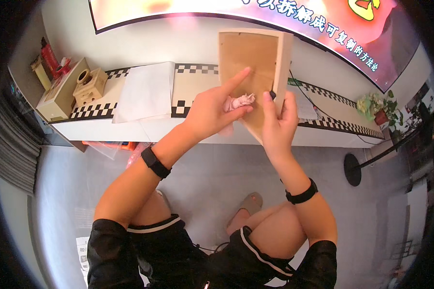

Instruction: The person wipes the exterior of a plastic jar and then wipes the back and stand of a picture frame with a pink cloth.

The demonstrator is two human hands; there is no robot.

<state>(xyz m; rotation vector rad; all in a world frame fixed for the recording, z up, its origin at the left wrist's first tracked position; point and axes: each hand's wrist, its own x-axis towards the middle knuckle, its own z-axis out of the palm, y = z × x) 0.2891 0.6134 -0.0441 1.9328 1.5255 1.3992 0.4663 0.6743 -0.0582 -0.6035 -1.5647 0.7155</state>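
Note:
A shallow light-wood frame or box point(284, 61) with a brown back panel is held up above the cabinet's front edge. My right hand point(280, 119) grips its lower right side, the thumb on the inner face beside a small black piece point(272, 95). My left hand point(220, 104) holds a crumpled pink cloth or tissue point(240, 102) between thumb and curled fingers, its index finger stretched over the panel. Some of the pink material hangs below that hand. Both wrists wear black bands.
A long white cabinet point(94, 130) bears white sheets point(144, 92), a wooden box with a small jar point(90, 88), a cream box point(63, 97) and a potted plant point(379, 115). A black cable point(332, 113) crosses it at the right. Behind is a large lit screen; a round black stand base point(352, 169) stands right.

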